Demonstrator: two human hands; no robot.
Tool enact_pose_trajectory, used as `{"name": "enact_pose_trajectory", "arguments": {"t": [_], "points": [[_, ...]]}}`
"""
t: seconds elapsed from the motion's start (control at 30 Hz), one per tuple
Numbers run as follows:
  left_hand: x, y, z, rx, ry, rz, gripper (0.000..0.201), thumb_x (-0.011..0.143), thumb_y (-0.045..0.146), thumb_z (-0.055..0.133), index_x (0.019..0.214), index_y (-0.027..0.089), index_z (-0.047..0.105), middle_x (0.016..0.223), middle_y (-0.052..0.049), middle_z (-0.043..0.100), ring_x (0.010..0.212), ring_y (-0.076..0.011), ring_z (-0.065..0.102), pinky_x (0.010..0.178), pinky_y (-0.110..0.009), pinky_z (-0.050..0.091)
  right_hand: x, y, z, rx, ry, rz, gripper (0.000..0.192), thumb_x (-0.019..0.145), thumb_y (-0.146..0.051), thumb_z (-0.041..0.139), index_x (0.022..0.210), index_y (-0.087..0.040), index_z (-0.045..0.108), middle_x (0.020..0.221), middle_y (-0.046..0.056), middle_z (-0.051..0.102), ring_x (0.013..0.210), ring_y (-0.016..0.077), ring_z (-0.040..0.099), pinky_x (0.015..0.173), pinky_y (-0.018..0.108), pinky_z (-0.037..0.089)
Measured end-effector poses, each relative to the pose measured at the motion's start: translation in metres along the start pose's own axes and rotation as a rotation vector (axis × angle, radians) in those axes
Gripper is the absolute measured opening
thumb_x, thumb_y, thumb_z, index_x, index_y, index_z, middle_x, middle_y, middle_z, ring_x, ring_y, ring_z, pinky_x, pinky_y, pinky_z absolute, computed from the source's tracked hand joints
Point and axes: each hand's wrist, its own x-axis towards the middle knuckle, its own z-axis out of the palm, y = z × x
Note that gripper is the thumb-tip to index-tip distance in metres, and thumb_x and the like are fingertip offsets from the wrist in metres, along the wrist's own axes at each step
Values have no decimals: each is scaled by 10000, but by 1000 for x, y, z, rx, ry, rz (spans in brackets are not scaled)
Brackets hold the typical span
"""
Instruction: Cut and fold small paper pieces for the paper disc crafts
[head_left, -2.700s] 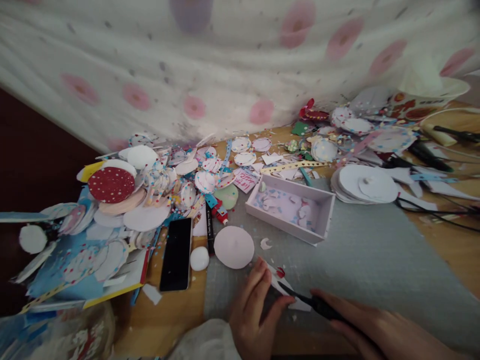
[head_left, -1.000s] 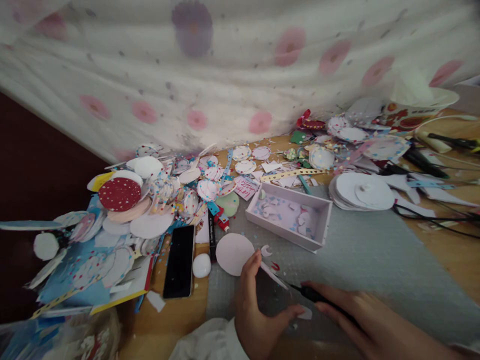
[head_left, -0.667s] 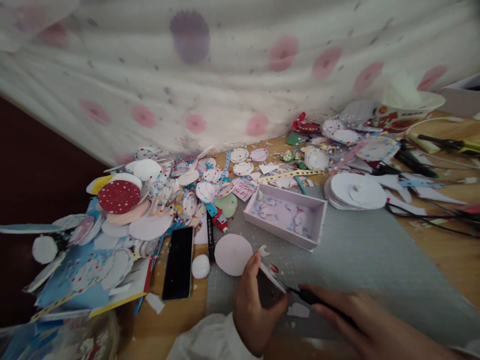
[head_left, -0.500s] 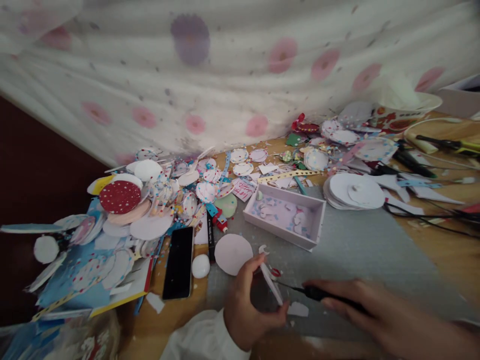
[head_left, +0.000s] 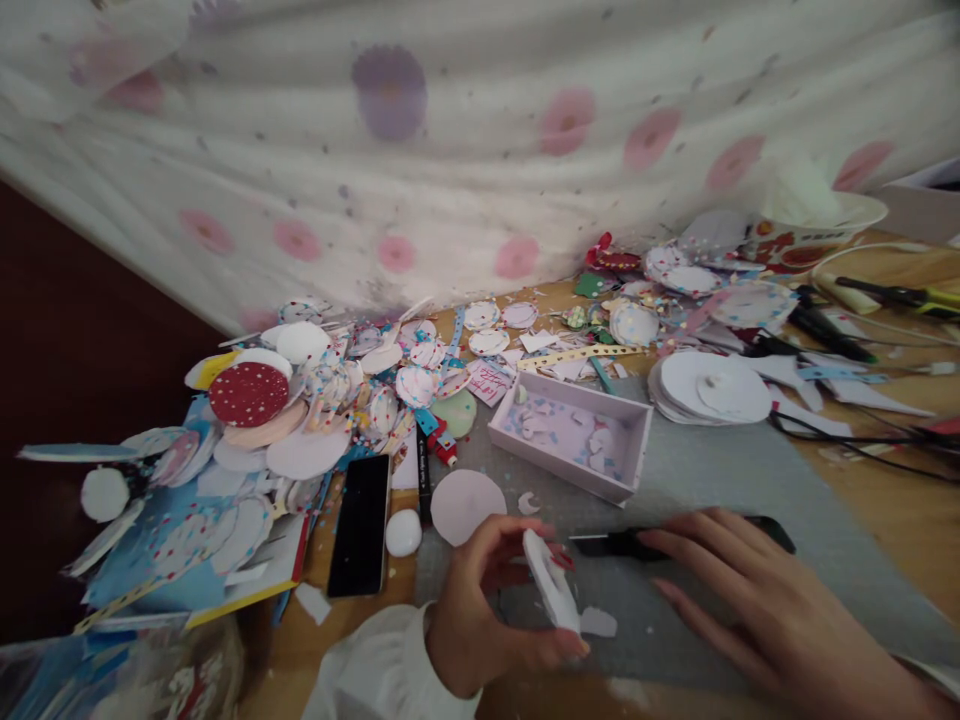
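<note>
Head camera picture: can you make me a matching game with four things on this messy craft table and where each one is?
Things:
1. phone
2. small white cutout
3. black craft knife
4. pink box

Places:
A. lying on the grey mat under the right hand
B. pinched in the left hand
C. lying flat on the wooden table, left of the mat
D. standing on the mat, with paper scraps inside

Pairs: 1-C, 2-B, 3-A, 4-D
</note>
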Motion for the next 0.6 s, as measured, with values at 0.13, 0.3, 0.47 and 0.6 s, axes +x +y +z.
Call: {"name": "enact_pose_trajectory", "arguments": {"t": [0.13, 0.3, 0.47, 0.6], "points": [[4, 1, 15, -54, -144, -76, 816, 359, 258, 973, 1103, 201, 642, 1094, -110, 729, 969, -296, 695, 867, -406, 537, 29, -28, -13, 262, -92, -45, 185, 978, -339, 451, 1045, -213, 569, 903, 62, 700, 797, 187, 686, 702, 282, 582], [4, 1, 14, -86, -252, -87, 836, 370, 258, 959, 1144, 195, 650, 1095, -100, 732, 1006, -288, 683, 881, -401, 526, 45, -38, -15, 535, -275, 23, 279, 1009, -277, 329, 945, -218, 594, 877, 65, 695, 783, 164, 676, 715, 251, 565], [4, 1, 11, 19, -325, 5, 745, 514, 245, 861, 1212, 188, 608, 1136, -118, 707, 1023, -294, 678, 895, -428, 521, 46, -43, -15, 741, -334, 155, 227, 1002, -279, 384, 982, -244, 608, 895, 26, 719, 744, 133, 676, 683, 220, 543], [2, 8, 8, 85, -413, 53, 654, 596, 362, 817, 1183, 187, 587, 1117, -133, 696, 993, -287, 679, 874, -411, 526, 38, -38, -17, 715, -273, 208, 302, 1009, -367, 365, 842, -269, 597, 735, 2, 701, 602, 150, 651, 550, 236, 533]]}}
